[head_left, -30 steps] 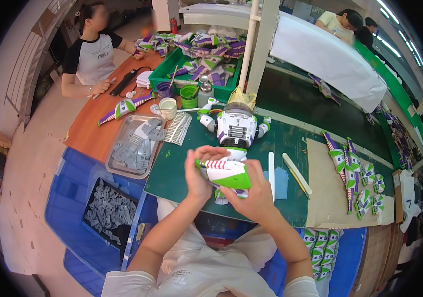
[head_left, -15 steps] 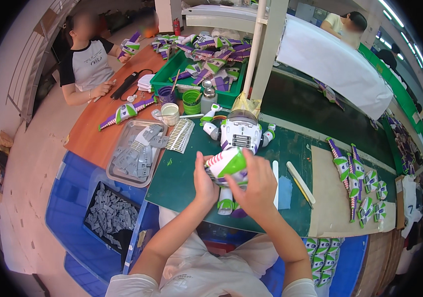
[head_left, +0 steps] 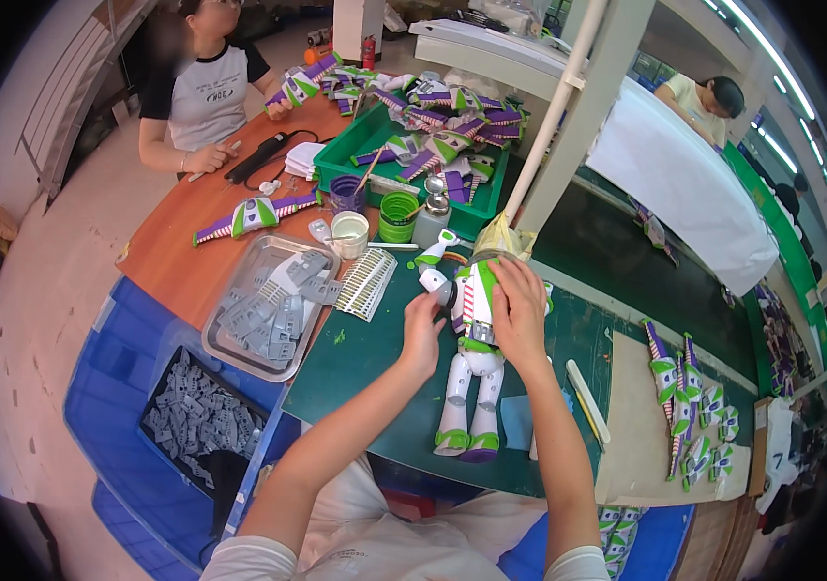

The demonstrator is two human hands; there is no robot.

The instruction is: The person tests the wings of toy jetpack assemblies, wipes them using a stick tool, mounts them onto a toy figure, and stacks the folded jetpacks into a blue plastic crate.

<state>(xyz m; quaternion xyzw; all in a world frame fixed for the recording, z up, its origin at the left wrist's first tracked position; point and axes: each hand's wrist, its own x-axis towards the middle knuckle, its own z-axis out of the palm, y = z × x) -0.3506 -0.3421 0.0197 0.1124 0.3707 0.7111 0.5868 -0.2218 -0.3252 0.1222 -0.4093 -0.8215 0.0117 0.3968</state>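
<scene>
- Toy figure, white with green and purple trim, lying on the dark green mat, feet toward the person, head toward the white post.
- Right hand laid over the figure's torso, fingers curled down around its far side, gripping the body.
- Left hand at the figure's near side, fingertips closed on its arm by the shoulder.
- Just left of the hands: a ribbed white strip on the mat, and beside that a metal tray holding grey plastic parts.
- Lower left, below the bench edge: a dark bin of more grey pieces set among blue crates.
- Behind the figure: a white cup, a purple cup, a green cup, then a green bin heaped with purple and green toy parts.
- Right of the figure: a white stick on the mat and a row of green-and-purple wing pieces on a tan board.
- Far left: another person's hand resting on the orange table.
</scene>
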